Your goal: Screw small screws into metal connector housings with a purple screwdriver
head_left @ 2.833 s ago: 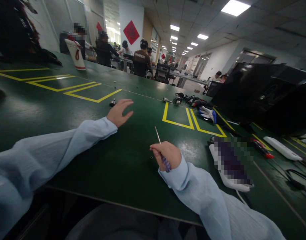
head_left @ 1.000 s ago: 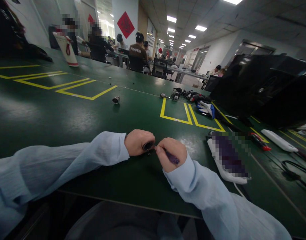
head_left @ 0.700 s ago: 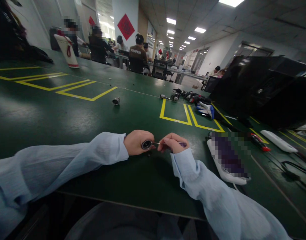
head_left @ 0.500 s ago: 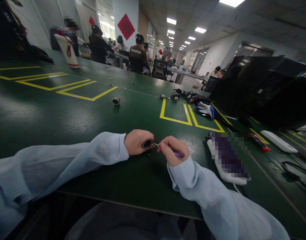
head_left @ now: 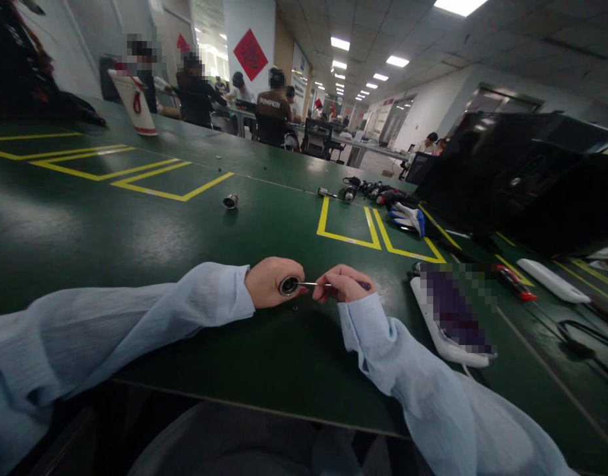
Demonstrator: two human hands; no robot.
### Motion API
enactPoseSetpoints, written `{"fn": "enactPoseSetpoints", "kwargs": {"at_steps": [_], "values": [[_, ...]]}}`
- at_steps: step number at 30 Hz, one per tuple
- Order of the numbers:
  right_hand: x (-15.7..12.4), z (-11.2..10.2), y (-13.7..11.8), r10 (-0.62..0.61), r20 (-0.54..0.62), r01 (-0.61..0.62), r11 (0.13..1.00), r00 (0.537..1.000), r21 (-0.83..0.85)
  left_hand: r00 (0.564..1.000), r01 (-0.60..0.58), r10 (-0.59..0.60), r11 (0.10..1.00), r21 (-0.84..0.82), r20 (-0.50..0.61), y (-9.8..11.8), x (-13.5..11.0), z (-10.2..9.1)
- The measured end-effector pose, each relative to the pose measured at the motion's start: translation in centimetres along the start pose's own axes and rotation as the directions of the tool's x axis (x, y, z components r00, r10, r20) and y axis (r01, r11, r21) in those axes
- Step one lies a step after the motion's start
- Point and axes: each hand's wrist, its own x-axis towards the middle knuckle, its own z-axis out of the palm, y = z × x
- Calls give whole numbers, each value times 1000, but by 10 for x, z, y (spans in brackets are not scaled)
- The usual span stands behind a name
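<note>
My left hand [head_left: 268, 283] is closed around a round metal connector shell [head_left: 286, 286], its dark hollow end turned towards me. To the right, my right hand [head_left: 344, 283] grips a small screwdriver [head_left: 308, 283] with a purple handle, most of which the fingers and palm cover. Its thin shaft points left and its tip meets the shell's rim or opening; exactly where, I cannot tell. A tiny ring-like piece [head_left: 295, 308] lies on the green table [head_left: 264, 357] just below the hands. Farther off, a similar metal shell [head_left: 230, 201] lies on its side.
Right of my hands a blurred-out screen rests on a white block [head_left: 433, 324]. Beyond it lie a red-and-black tool [head_left: 516, 283], a white bar [head_left: 552, 280] and black cables. Gloves [head_left: 407, 218] and metal connectors [head_left: 349, 192] lie at the back; a cup [head_left: 139, 109] stands far left.
My right hand has turned and its fingers have shifted along the screwdriver, so more of the shaft shows and less of the purple handle. The left hand and shell have barely moved.
</note>
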Motion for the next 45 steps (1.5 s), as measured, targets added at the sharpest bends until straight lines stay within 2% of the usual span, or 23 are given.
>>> {"fn": "enactPoseSetpoints", "kwargs": {"at_steps": [2, 4, 7, 9, 10, 12, 14, 15, 17, 19, 22, 25, 28, 30, 32, 35, 39, 42, 45], "values": [[-2, 1, -1, -57, -11, 56, 997, 998, -57, 1000, 8, -8, 1000, 12, -12, -1, 0, 1], [-7, 3, -2, -187, 0, 183, 958, 982, -220, 1000, 19, -19, 999, 50, -10, -2, 0, 2], [-14, 7, -3, -380, 125, 387, 763, 916, -518, 999, 28, -32, 991, 131, 25, -1, -1, 3], [-17, 8, -4, -409, 194, 437, 668, 892, -602, 998, 21, -29, 988, 156, 50, -1, -1, 3], [-17, 8, -4, -393, 188, 423, 681, 900, -598, 998, 12, -21, 989, 150, 59, 0, -1, 2], [-15, 7, -4, -310, 110, 323, 805, 944, -499, 998, -2, -4, 994, 114, 60, 1, -1, 2], [-9, 5, -4, -165, 33, 167, 937, 986, -307, 999, -10, 7, 997, 73, 42, 1, -1, 1], [-7, 3, -4, -91, 19, 93, 975, 996, -202, 999, -12, 10, 998, 54, 31, 2, 0, 0], [-2, 1, -2, 21, 19, -20, 999, 1000, -36, 1000, -16, 16, 1000, 21, 10, 2, 0, 0], [0, -1, -1, 66, 23, -67, 996, 998, 54, 1000, -19, 19, 1000, -6, -5, 1, 1, -1], [-1, 0, -1, 14, 10, -15, 998, 1000, 55, 1000, -17, 17, 1000, -15, -14, 0, 1, 0], [-6, 2, -1, -143, -4, 141, 981, 990, -130, 1000, 4, -3, 1000, 20, -25, -2, 1, 2], [-11, 5, 0, -309, 38, 300, 878, 950, -373, 1000, 9, -8, 999, 53, -25, -3, 0, 3], [-12, 6, 1, -352, 62, 343, 832, 934, -435, 1000, 4, -3, 998, 61, -26, -3, 0, 4], [-11, 7, 2, -315, 48, 308, 870, 948, -385, 1000, -20, 21, 999, 50, -24, -3, 0, 3], [-6, 4, 2, -150, 12, 150, 976, 989, -155, 999, -47, 48, 999, 3, -21, -4, 1, 2], [2, -1, 7, 27, 60, -33, 993, 998, 114, 997, -56, 53, 996, -72, -52, -3, 2, 1], [4, -4, 10, 67, 105, -85, 980, 992, 183, 998, -8, 0, 993, -121, -66, 0, 3, 0], [1, -2, 11, -3, 77, -8, 989, 997, 146, 995, 48, -59, 990, -136, -78, 2, 3, -1]]}}
